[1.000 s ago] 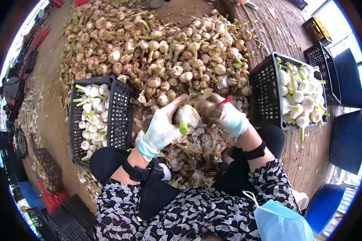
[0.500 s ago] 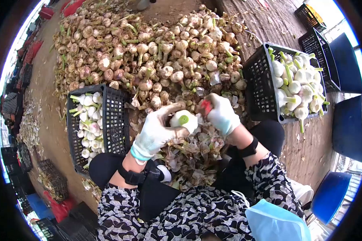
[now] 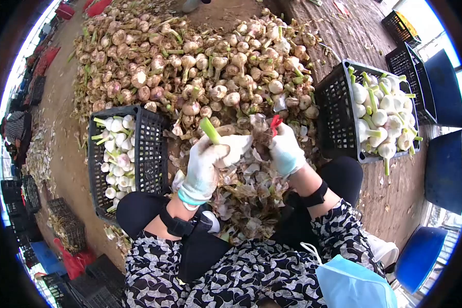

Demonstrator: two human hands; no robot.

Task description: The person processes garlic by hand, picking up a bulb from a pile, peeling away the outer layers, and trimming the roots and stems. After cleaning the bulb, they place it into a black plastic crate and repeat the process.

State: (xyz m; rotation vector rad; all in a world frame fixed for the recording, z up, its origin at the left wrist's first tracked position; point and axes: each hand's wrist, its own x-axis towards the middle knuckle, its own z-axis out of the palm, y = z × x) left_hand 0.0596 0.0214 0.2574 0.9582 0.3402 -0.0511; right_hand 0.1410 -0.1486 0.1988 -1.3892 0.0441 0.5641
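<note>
My left hand (image 3: 203, 167), in a white glove, is closed around a white peeled garlic bulb (image 3: 235, 148). Its cut green stem points up and to the left, and its root end faces right. Close against that root end is my right hand (image 3: 286, 150), also gloved. The fingers are closed on a small red tool (image 3: 275, 123); its working end cannot be made out. Brownish roots or skin show between the two hands. Below them lies a heap of loose garlic skins (image 3: 251, 200).
A large pile of unpeeled garlic (image 3: 190, 72) spreads ahead. Black crates of cleaned garlic stand at the left (image 3: 151, 149) and right (image 3: 336, 110). Blue tubs (image 3: 444, 164) line the right side. A person (image 3: 16, 131) is at the far left.
The bulb has turned in my left hand: its cut stem faced the camera and now points up-left. My right hand has come in to the root end with the red tool.
</note>
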